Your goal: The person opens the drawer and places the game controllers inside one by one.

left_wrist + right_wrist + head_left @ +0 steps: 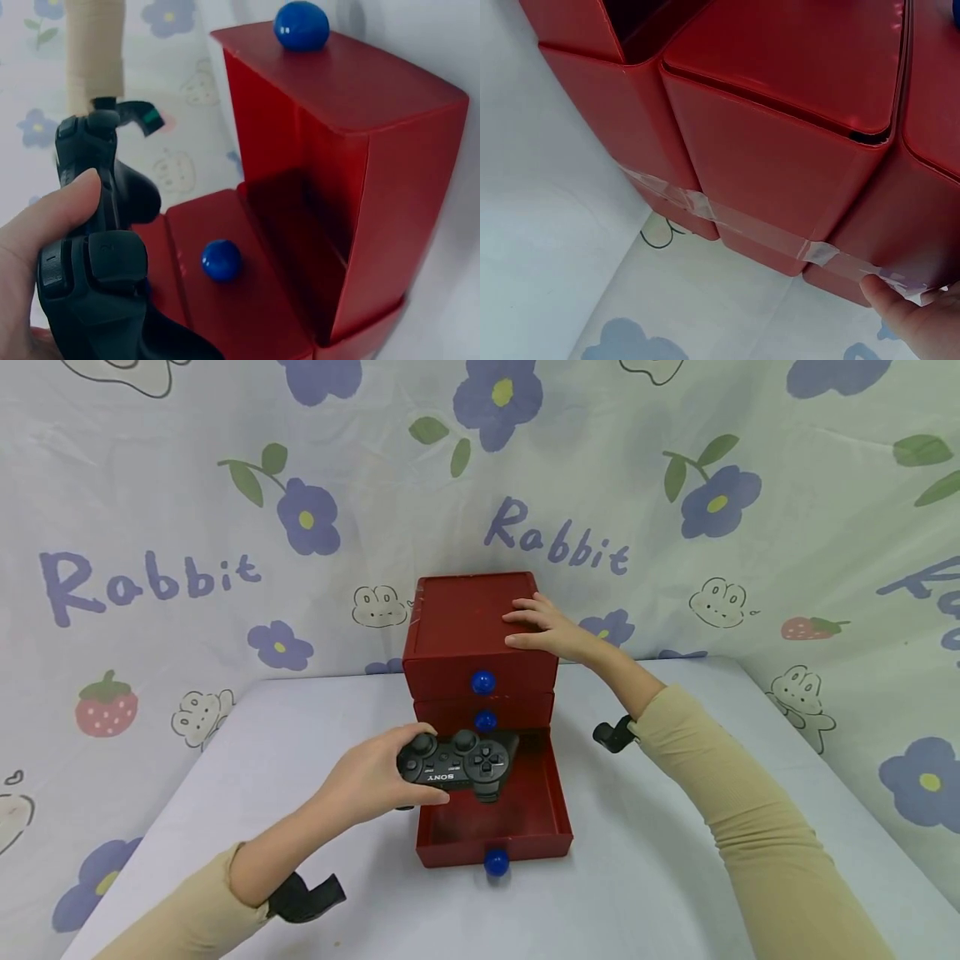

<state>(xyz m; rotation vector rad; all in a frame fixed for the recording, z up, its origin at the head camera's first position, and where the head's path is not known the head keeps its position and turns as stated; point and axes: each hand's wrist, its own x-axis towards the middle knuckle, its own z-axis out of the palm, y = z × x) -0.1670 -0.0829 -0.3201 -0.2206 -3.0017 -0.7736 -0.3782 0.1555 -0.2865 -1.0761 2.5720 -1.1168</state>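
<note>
A black Sony game controller [450, 762] is gripped at one end by my left hand [378, 777], thumb along one side, fingers on the other. In the head view it overlaps the back of the pulled-out bottom drawer [517, 818] of a red drawer unit [480, 610]. The left wrist view shows the controller [97, 262] beside that drawer, whose visible inside is bare. My right hand [551, 631] rests on the unit's top near its right edge, fingers spread. In the right wrist view its thumb [889, 300] lies at the unit's side.
Blue round knobs mark the drawers, including the bottom knob [497, 862]; the two upper drawers are closed. Clear tape [757, 229] runs along the unit's side. The unit stands on a white table [322, 710] before a printed cloth [375, 527]. Each wrist wears a black strap-mounted piece.
</note>
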